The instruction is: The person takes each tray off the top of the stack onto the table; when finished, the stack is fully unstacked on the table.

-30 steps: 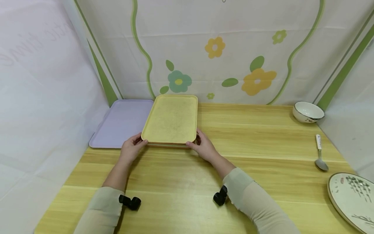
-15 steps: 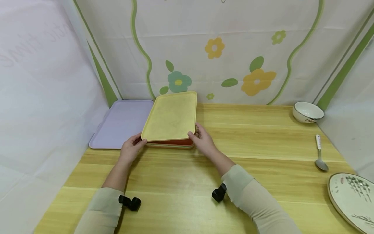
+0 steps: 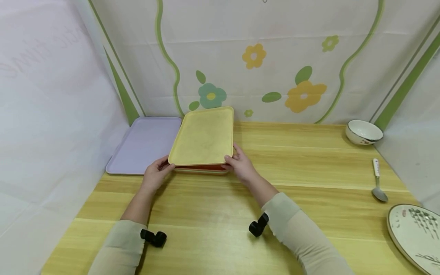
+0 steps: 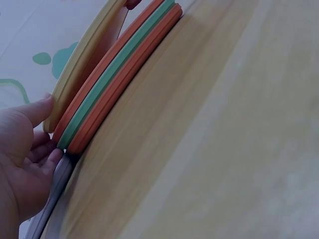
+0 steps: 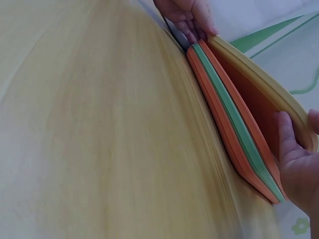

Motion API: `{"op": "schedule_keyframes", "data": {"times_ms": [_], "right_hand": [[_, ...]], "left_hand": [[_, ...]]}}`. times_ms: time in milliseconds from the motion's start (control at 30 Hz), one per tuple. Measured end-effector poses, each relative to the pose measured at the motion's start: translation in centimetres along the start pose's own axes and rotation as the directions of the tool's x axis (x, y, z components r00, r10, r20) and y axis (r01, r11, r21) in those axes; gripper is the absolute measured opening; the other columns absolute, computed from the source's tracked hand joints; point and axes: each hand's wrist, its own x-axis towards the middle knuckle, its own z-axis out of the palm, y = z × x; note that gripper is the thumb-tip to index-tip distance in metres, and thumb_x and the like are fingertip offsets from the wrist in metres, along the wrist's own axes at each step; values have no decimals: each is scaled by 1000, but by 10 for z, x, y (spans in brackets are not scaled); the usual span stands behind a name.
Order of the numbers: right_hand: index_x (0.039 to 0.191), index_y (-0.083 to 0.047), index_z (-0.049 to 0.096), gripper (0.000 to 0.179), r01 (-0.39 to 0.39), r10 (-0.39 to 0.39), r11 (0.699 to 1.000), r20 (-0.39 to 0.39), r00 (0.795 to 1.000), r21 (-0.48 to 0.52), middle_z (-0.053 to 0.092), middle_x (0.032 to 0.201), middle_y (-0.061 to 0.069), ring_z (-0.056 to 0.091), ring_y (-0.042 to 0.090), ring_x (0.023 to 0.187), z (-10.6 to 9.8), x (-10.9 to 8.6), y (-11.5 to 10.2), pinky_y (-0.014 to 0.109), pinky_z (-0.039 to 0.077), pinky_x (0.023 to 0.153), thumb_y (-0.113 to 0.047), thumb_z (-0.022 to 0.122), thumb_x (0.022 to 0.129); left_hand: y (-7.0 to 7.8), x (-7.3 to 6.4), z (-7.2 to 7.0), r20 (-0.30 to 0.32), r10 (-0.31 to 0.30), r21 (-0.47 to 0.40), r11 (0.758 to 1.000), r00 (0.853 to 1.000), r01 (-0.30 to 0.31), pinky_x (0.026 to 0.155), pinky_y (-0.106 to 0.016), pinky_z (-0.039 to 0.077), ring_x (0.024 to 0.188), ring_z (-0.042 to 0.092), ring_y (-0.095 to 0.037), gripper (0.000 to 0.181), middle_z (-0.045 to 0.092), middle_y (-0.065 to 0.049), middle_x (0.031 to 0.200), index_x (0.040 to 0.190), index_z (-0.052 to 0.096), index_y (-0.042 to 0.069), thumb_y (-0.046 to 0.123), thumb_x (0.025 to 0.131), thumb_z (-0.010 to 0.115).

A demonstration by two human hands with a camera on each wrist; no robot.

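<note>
A yellow tray (image 3: 203,137) tops a stack at the back of the table, tilted with its right side raised. Beneath it in the left wrist view lie an upper orange tray (image 4: 98,75), a green tray (image 4: 108,82) and a lower orange tray (image 4: 113,93). My left hand (image 3: 156,175) holds the yellow tray's near left corner, thumb on its rim, other fingers beside the stack. With the thumb on top, my right hand (image 3: 244,168) grips the near right corner, a finger reaching into the gap below. A purple tray (image 3: 144,143) lies left of the stack.
Toward the right side of the wooden table (image 3: 206,229) are a white bowl (image 3: 364,133), a spoon (image 3: 377,181) with a white handle and a patterned plate (image 3: 416,236). Cloth walls with printed flowers (image 3: 304,95) stand behind and at the sides.
The right hand has raised the yellow tray's right side, opening a gap that shows the orange tray under it. My left hand has stayed at its corner.
</note>
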Motion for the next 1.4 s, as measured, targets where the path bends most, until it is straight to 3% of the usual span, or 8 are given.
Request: {"op": "schedule_keyframes", "data": {"times_ms": [300,367,433,533,600,800,1167,1400], "right_hand": [[159,-21,5,76,7,-7,1000,-16,1000,24,34,79,-4,56,8,80,-14,-8,-7,37,51,104,-4,51,100],[159,-21,6,75,26,-25,999,-17,1000,36,45,89,-1,60,7,84,-17,-10,-10,34,53,101,-2,50,101],[159,-20,7,74,49,-48,998,-12,999,46,56,109,9,64,8,90,-21,-12,-13,31,55,97,-1,48,101],[159,-17,9,71,87,-86,994,-11,996,65,52,134,22,67,9,94,-28,-16,-17,27,57,90,1,46,101],[159,-17,10,70,100,-99,992,-10,995,74,54,132,20,67,8,93,-34,-20,-19,24,57,87,2,45,101],[159,-14,9,69,127,-126,988,-7,992,87,66,108,-6,68,6,92,-59,-31,-25,20,57,82,1,45,101],[159,-13,2,74,142,-143,987,10,990,72,67,114,-8,67,6,96,-111,-61,-28,20,57,85,-7,48,102],[158,-11,-2,77,148,-148,981,-10,989,126,68,113,-6,68,6,96,-140,-77,-23,20,57,85,-3,49,101]], "left_hand": [[-8,4,0,-8,64,163,985,998,-61,109,-48,43,128,51,-39,69,49,-25,143,148,40,1,30,93,68],[-9,4,0,-3,76,195,978,997,-74,108,-50,43,126,52,-40,69,48,-25,143,148,39,1,29,92,70],[-9,4,0,-2,79,212,974,997,-77,107,-52,44,125,52,-41,70,49,-26,142,148,39,1,27,92,70],[-9,3,0,0,75,214,974,997,-73,107,-52,44,127,50,-42,70,47,-26,142,149,38,-1,26,92,69],[-9,3,0,0,66,213,975,998,-64,107,-52,44,128,49,-42,70,47,-26,143,149,37,-1,27,93,69],[-10,4,0,2,52,222,974,999,-51,107,-52,44,128,49,-41,72,47,-26,143,149,37,1,31,92,69],[-12,3,1,-16,95,215,972,995,-89,106,-51,45,125,51,-40,70,47,-25,144,147,39,-1,28,92,70],[-13,4,2,-26,108,181,978,994,-102,109,-47,44,133,48,-40,68,45,-23,148,145,42,-3,24,91,71]]}}
